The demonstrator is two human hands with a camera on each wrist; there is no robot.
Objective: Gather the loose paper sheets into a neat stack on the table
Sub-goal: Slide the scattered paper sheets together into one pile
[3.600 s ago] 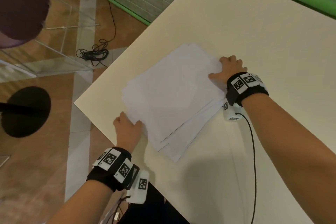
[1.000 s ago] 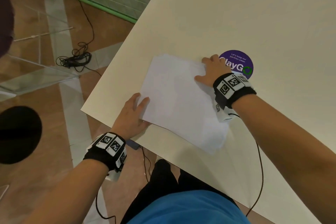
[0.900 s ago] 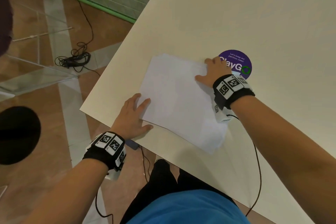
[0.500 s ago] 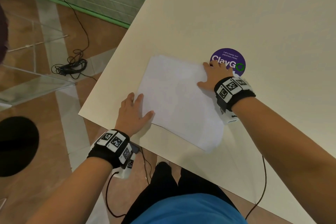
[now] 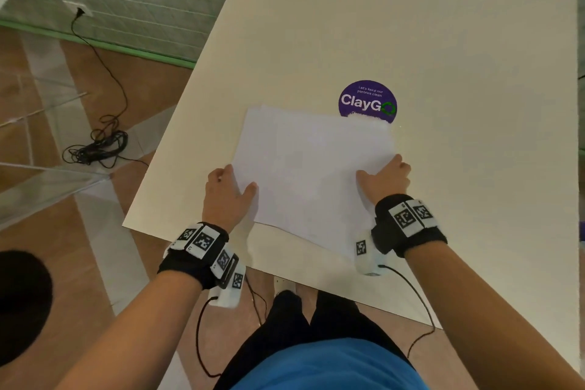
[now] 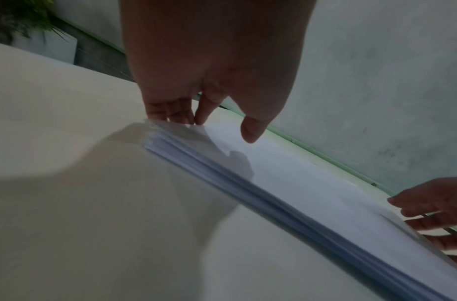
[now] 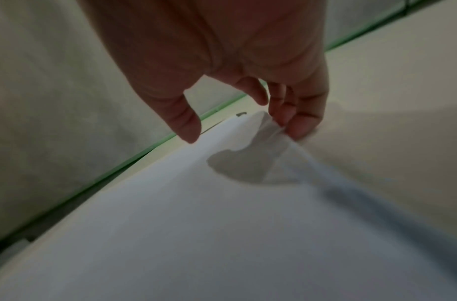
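Note:
A stack of white paper sheets [image 5: 313, 168] lies on the cream table [image 5: 411, 41] near its front edge, its side edge slightly fanned [image 6: 247, 183]. My left hand [image 5: 228, 190] holds the stack's left edge, with fingertips [image 6: 170, 114] against the edge and the thumb over the top sheet. My right hand [image 5: 383, 177] holds the right edge the same way: fingertips [image 7: 297, 124] at the edge, where the paper curls up a little, and thumb above the sheet. The right hand [image 6: 433, 213] also shows in the left wrist view.
A round purple ClayGo sticker [image 5: 367, 100] lies on the table just beyond the stack, its lower rim covered by paper. The table's front edge [image 5: 285, 272] runs close below the stack. A coiled black cable [image 5: 95, 149] lies on the floor at left.
The loose, fanned sheets became one stack. In the last half second the stack turned square to me, and both hands slid to its left and right edges.

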